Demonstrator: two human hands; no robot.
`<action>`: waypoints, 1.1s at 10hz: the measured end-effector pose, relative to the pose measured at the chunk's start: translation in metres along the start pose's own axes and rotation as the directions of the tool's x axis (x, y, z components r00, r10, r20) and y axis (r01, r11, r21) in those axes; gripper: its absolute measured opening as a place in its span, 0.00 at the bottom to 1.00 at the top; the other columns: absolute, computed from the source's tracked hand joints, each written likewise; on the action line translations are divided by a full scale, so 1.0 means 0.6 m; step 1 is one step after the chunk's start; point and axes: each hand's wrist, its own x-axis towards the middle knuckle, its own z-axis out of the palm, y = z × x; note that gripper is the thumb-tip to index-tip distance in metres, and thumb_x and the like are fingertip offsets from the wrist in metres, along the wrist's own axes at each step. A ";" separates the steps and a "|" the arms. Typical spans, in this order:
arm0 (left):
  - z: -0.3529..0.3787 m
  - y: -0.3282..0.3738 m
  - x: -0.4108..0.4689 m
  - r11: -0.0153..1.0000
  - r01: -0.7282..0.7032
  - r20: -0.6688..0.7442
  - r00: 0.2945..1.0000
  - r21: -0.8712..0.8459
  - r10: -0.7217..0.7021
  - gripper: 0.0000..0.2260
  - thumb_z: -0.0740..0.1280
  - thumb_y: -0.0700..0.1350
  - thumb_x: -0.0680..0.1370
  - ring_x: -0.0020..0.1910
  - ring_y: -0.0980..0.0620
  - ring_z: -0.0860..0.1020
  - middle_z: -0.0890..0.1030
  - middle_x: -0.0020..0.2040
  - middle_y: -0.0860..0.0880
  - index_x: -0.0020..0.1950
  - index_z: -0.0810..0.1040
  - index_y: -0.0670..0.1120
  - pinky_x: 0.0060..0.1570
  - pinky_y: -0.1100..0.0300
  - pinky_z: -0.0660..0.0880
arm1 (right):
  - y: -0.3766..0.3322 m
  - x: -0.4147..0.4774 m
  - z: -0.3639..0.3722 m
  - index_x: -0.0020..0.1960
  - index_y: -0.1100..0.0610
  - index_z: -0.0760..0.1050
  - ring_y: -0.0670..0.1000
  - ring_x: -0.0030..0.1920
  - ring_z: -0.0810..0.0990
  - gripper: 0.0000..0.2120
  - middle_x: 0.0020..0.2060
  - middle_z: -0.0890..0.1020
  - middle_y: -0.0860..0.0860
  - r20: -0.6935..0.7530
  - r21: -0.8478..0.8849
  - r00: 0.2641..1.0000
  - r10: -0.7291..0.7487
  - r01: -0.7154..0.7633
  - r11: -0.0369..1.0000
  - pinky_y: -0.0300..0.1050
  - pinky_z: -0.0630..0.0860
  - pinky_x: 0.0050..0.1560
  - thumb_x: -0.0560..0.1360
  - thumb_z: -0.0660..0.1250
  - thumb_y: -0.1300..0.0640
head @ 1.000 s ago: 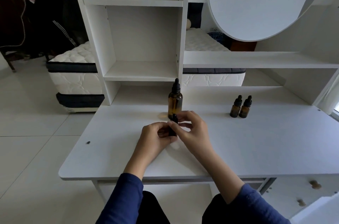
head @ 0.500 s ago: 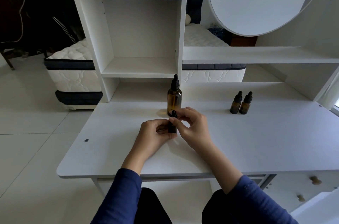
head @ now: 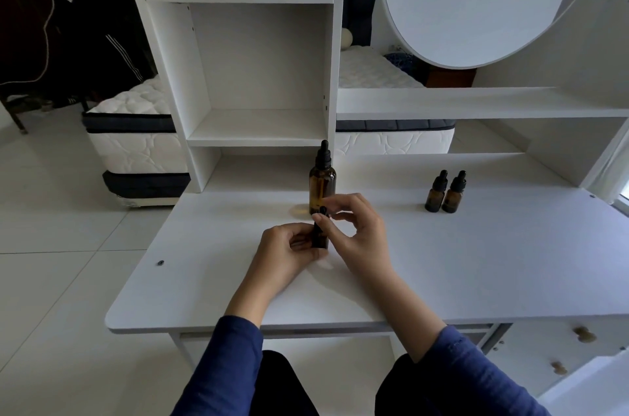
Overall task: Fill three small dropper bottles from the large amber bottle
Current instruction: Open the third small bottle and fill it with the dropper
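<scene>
With left fingers [head: 301,243] gripping the bottle [head: 320,239], right fingers [head: 347,203] pinching its cap [head: 322,211]: probably unscrewing; next, lifting cap straight up, clear.

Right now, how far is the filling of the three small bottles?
Done: nothing visibly; the large amber bottle stands capped. In hand: the left hand holds one small bottle, and the right hand pinches its cap. Left: opening and filling it, then the two other small bottles, capped at the right. Fill levels cannot be told.
</scene>
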 end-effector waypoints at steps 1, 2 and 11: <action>0.001 -0.001 0.000 1.000 0.000 -0.008 1.000 0.011 0.000 0.11 0.74 0.37 0.68 0.46 0.58 0.83 0.85 0.44 0.52 0.48 0.83 0.49 0.52 0.61 0.78 | 0.000 -0.001 0.006 0.46 0.58 0.78 0.43 0.41 0.79 0.06 0.39 0.80 0.48 -0.036 -0.024 0.999 -0.008 0.007 1.000 0.37 0.77 0.45 0.69 0.71 0.60; 0.001 -0.001 0.000 1.000 0.009 -0.001 1.000 -0.001 -0.009 0.12 0.75 0.37 0.69 0.46 0.58 0.83 0.85 0.45 0.52 0.50 0.83 0.48 0.53 0.61 0.78 | -0.001 -0.004 0.003 0.52 0.55 0.78 0.43 0.45 0.81 0.09 0.43 0.82 0.45 0.011 0.022 1.000 0.018 -0.018 1.000 0.37 0.77 0.50 0.73 0.65 0.63; 0.003 -0.009 0.005 1.000 0.010 -0.008 1.000 0.006 -0.010 0.13 0.75 0.37 0.68 0.46 0.58 0.83 0.85 0.46 0.52 0.50 0.83 0.46 0.53 0.63 0.77 | -0.019 0.011 -0.001 0.49 0.57 0.78 0.50 0.46 0.82 0.06 0.43 0.82 0.54 -0.222 0.233 0.973 0.063 -0.010 0.972 0.37 0.77 0.47 0.74 0.67 0.66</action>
